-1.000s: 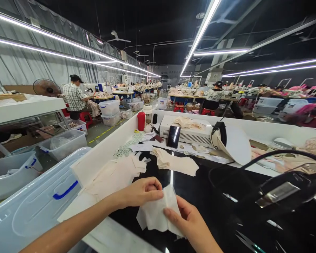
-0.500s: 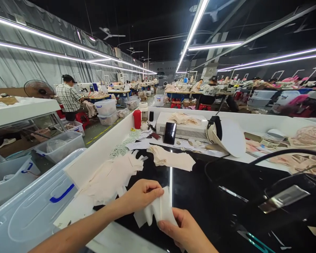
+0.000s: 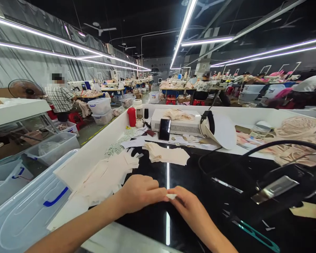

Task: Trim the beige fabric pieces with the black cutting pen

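Note:
My left hand is closed, its fingertips meeting those of my right hand above the black tabletop. Between them shows a small bit of a white fabric piece; my fingers hide the rest of it. My right hand pinches the piece from the right, thumb below. Just beyond both hands lies a neat stack of cream fabric pieces. A looser heap of pale fabric pieces spreads to the left, beside my left forearm.
Teal-handled snips and a pen lie to the right, near a dark machine with a cable. Toward the back stand a phone, a white vented box and a red cup. A lidded plastic bin sits left.
The white fabric that hung from my hands is now mostly hidden in my fingers. My hands have come together at the fingertips, and the view has shifted slightly.

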